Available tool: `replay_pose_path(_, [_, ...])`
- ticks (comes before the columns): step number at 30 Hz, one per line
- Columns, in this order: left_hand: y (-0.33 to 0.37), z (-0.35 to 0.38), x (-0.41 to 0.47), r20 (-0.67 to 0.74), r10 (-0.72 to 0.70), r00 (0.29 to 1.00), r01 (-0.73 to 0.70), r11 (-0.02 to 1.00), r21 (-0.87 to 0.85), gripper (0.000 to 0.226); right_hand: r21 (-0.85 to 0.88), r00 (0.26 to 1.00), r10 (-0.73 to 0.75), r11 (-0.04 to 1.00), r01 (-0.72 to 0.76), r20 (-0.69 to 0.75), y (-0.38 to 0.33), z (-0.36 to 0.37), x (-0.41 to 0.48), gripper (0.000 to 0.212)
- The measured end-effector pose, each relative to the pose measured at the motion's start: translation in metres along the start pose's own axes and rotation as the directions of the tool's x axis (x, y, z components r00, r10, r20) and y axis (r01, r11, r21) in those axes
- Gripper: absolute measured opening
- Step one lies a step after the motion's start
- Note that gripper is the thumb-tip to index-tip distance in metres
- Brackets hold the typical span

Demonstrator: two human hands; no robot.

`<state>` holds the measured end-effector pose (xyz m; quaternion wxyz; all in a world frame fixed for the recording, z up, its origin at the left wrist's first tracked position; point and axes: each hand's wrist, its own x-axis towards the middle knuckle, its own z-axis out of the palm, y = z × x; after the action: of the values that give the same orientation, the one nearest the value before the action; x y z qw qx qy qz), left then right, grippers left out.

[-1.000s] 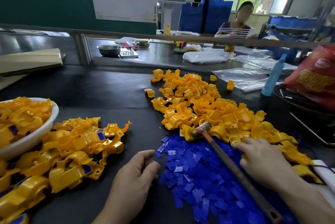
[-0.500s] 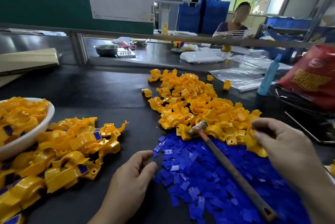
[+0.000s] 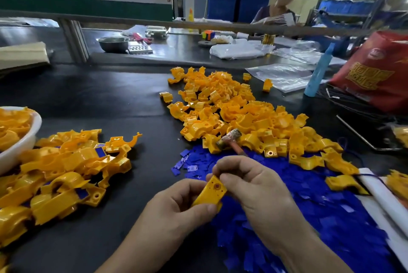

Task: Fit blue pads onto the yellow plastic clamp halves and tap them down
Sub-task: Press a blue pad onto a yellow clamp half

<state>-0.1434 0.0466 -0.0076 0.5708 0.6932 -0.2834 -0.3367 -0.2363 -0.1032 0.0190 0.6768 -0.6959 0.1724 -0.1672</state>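
You have one yellow clamp half [image 3: 210, 193] lifted off the table [image 3: 110, 100], held between both hands over the near edge of the blue pads [image 3: 320, 217]. Your left grip [image 3: 176, 208] clasps its lower end between thumb and fingers. Your right grip [image 3: 254, 186] pinches the upper end, beside the screw hole. Holding it at both ends probably steadies the part and turns its seat up toward you for a pad. I cannot tell whether a pad is already under your right fingers.

The layout looks arranged for short reaches. The bare clamp halves [image 3: 231, 113] lie in a heap straight ahead. The pads are spread just below them, touching the heap's near edge. The hammer [image 3: 229, 139] rests with its head where the two heaps meet and its handle running back toward your right grip, ready for tapping. The fitted halves [image 3: 66, 169], showing blue patches, lie to your left beside the white bowl [image 3: 26, 140], which holds more of them.

By count there is one half in hand, one hammer, one bowl and one spread of pads. There are two loose heaps of yellow halves on the table. Three stray halves sit apart along the far heap's edges. The pieces in each heap are too many to count.
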Motion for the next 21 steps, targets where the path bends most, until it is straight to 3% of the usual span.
replay_pose_path(2, [-0.003,0.000,0.000,-0.008,-0.011,1.000,0.011,1.000,0.024,0.030,-0.327,0.993,-0.111,0.937,0.119,0.041,0.001,0.004,-0.003,0.027])
replay_pose_path(5, [-0.004,0.000,-0.001,-0.037,-0.028,0.999,0.027,1.000,-0.013,0.029,-0.646,0.937,-0.336,0.695,0.317,0.098,0.005,0.003,-0.004,0.020])
replay_pose_path(6, [-0.003,-0.001,-0.001,-0.076,-0.038,0.996,0.034,0.998,-0.055,0.028,-0.735,0.915,-0.388,0.588,0.337,0.109,0.006,-0.001,-0.002,0.020])
replay_pose_path(8, [-0.003,-0.008,0.000,-0.197,-0.062,0.979,0.030,0.986,-0.164,0.031,-0.863,0.923,-0.380,0.447,0.235,0.054,0.006,-0.015,0.001,0.033])
replay_pose_path(11, [-0.006,-0.024,0.005,-0.333,-0.112,0.936,0.000,0.947,-0.320,0.034,-0.941,0.980,-0.198,0.337,0.034,-0.035,0.009,-0.030,0.002,0.053])
replay_pose_path(15, [-0.011,-0.034,0.009,-0.364,-0.154,0.919,-0.007,0.915,-0.404,0.041,-0.985,0.997,0.001,0.154,0.074,0.075,0.016,-0.017,0.001,0.062])
replay_pose_path(21, [-0.017,-0.030,0.011,-0.297,-0.181,0.938,0.046,0.911,-0.409,0.040,-0.991,0.998,0.023,0.122,0.053,0.057,0.019,-0.013,0.005,0.043])
